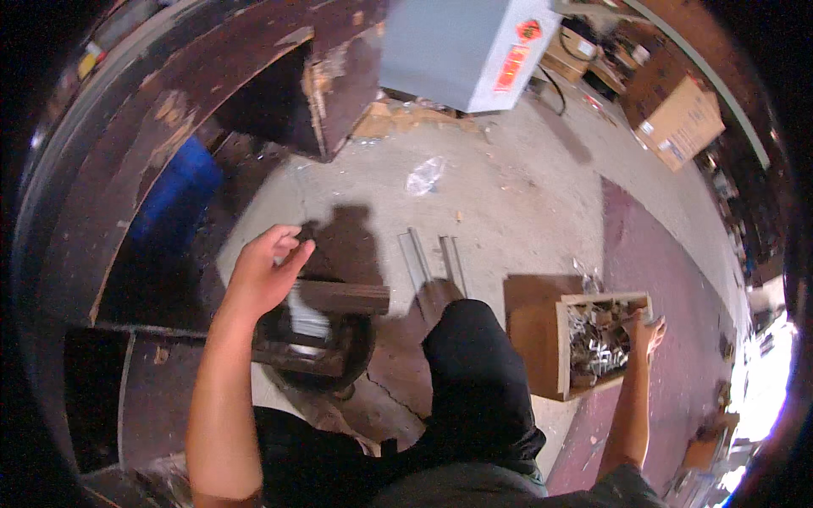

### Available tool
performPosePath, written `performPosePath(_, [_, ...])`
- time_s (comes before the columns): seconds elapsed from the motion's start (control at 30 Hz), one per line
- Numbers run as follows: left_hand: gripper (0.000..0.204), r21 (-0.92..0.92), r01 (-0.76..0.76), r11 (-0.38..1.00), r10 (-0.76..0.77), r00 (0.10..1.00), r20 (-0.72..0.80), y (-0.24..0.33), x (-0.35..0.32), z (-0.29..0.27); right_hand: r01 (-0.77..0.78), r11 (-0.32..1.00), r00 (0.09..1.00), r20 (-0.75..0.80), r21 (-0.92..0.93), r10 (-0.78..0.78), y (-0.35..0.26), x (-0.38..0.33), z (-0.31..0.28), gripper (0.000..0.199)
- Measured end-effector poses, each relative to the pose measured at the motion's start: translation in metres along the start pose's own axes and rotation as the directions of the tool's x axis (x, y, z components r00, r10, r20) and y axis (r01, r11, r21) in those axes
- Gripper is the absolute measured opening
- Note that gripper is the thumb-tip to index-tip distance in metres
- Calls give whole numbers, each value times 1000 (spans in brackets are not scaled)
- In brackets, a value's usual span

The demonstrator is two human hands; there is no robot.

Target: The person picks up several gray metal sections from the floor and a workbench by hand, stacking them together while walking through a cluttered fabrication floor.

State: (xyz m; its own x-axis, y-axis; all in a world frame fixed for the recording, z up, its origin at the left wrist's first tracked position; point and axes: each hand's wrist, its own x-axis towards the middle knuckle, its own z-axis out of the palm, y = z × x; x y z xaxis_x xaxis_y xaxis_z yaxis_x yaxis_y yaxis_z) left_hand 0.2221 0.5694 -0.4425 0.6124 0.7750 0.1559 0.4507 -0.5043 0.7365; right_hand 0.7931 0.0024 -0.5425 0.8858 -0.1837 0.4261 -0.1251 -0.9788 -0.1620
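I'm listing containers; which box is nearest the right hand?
The open box of metal pieces, right of the knee: the right hand is at its right rim. The cardboard boxes at upper right sit farther off.

The small parts (600, 349) look shiny metal, the wrapper (425, 175) glossy plastic, the trousers (478, 364) matt cloth.

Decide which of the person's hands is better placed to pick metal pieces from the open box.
Right hand, probably: it is at the right side of the open box, close to the metal pieces. The left hand is beyond the knee.
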Motion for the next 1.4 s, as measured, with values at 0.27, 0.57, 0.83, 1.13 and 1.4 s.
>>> performPosePath(0.27, [35,-56,92,994,-95,994,-60,-8,-19,-19,576,344,311,191,742,-931,-282,-266,-113,55])
performPosePath(0.57, [44,21,215,976,-210,967,-146,18,-48,-54,829,-128,-264,180,544,-947,-394,-517,-1,82])
performPosePath(0.83, [44,-4,321,947,-316,932,-179,5,-74,-76,791,-110,-272,184,601,-945,-391,-512,-9,70])
performPosePath(1.13, [42,-7,211,978,-207,952,-227,3,-64,-71,-607,757,-625,444,241,-642,-403,-480,-48,51])
performPosePath(1.4, [41,-53,175,983,-182,966,-182,4,-57,-60,-805,584,-435,568,102,-699,-405,-447,-116,55])
